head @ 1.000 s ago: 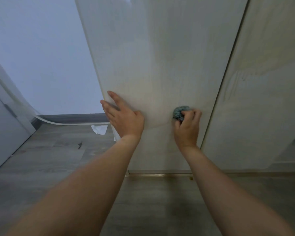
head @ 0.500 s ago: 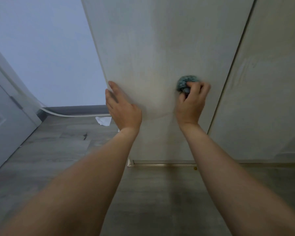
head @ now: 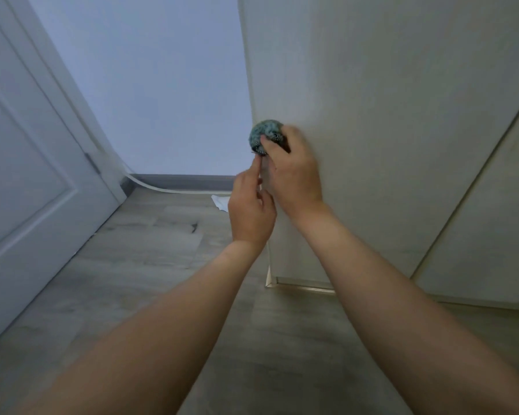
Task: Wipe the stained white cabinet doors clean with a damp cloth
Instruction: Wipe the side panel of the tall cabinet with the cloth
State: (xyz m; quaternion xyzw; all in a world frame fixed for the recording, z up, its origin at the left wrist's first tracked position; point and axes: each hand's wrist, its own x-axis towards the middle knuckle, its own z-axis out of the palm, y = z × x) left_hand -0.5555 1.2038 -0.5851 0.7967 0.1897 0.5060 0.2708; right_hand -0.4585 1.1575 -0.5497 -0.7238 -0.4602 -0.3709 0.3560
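Observation:
My right hand [head: 292,172] grips a balled-up blue-green cloth [head: 264,135] and presses it against the left edge of the white cabinet door [head: 372,115]. My left hand [head: 250,209] sits just below and to the left of it, at the same door edge, index finger stretched up toward the cloth and the other fingers curled; it holds nothing that I can see. A second cabinet door [head: 492,229] stands to the right, past a dark vertical gap. The door surface looks faintly yellowish and smeared.
A grey wood-look floor [head: 150,265] spreads below. A white room door [head: 27,175] stands at the left, a pale wall [head: 162,85] behind. A white scrap of paper [head: 221,202] lies on the floor by the skirting. A metal strip [head: 303,287] runs under the cabinet.
My right hand slid the cloth left across the door to its edge. My left hand lifted its flat palm off the door and curled beside the edge. My view swung left.

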